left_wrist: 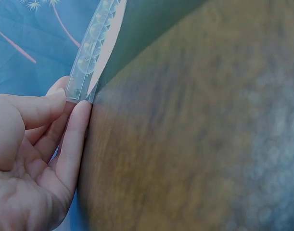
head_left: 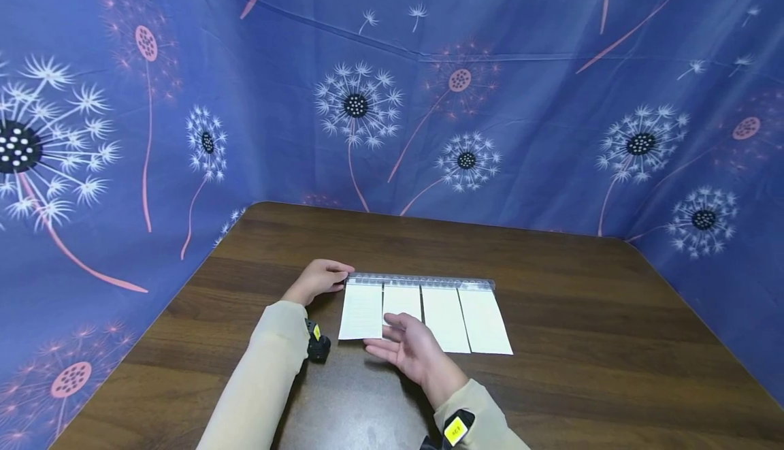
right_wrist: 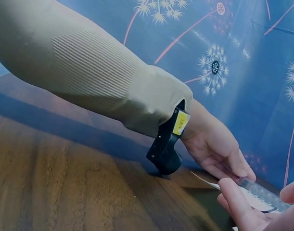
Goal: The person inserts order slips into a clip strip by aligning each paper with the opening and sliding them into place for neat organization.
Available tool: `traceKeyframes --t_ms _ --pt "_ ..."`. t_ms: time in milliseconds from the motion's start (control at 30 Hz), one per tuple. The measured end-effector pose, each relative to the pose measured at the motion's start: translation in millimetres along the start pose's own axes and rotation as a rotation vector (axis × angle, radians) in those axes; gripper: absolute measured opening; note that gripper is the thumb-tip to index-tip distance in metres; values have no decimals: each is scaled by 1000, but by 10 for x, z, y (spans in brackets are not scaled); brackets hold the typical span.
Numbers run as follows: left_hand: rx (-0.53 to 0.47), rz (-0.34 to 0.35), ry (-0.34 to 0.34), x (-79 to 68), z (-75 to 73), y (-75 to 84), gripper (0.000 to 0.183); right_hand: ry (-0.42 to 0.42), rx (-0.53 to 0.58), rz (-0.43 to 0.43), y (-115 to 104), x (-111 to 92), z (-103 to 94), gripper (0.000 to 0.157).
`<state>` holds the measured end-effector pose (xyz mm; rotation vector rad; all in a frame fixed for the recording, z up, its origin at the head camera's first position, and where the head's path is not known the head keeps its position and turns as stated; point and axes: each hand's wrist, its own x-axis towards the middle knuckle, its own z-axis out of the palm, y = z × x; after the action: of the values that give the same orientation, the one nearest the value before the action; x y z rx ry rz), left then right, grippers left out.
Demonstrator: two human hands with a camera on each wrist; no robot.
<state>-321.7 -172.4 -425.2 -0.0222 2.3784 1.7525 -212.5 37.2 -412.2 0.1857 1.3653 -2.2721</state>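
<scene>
A clear plastic paper-holder strip (head_left: 422, 280) lies across the table, with several white sheets hanging side by side from it toward me. In the left wrist view the strip (left_wrist: 93, 55) shows a row of clear round beads inside. My left hand (head_left: 320, 279) pinches its left end between thumb and fingers. My right hand (head_left: 418, 351), palm turned up and fingers loosely extended, is at the front of the sheets. It covers part of the second sheet (head_left: 401, 300), and its fingertips are by the lower corner of the leftmost sheet (head_left: 361, 310). Whether they touch it I cannot tell.
The brown wooden table (head_left: 582, 341) extends on both sides of the sheets. Behind and left of it hangs a blue cloth (head_left: 539, 130) with dandelion prints. A black wrist camera (head_left: 318, 346) is strapped to the left sleeve.
</scene>
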Motion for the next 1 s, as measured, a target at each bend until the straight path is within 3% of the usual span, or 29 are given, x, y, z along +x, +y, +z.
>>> traceKeyframes --t_ms 500,1000 --pt "-8 -2 -10 -1 0 7 23 -19 -67 -13 -29 -129 -141 50" --pt "1 -9 -6 -5 7 15 23 -23 -66 -7 -31 -158 -144 49"
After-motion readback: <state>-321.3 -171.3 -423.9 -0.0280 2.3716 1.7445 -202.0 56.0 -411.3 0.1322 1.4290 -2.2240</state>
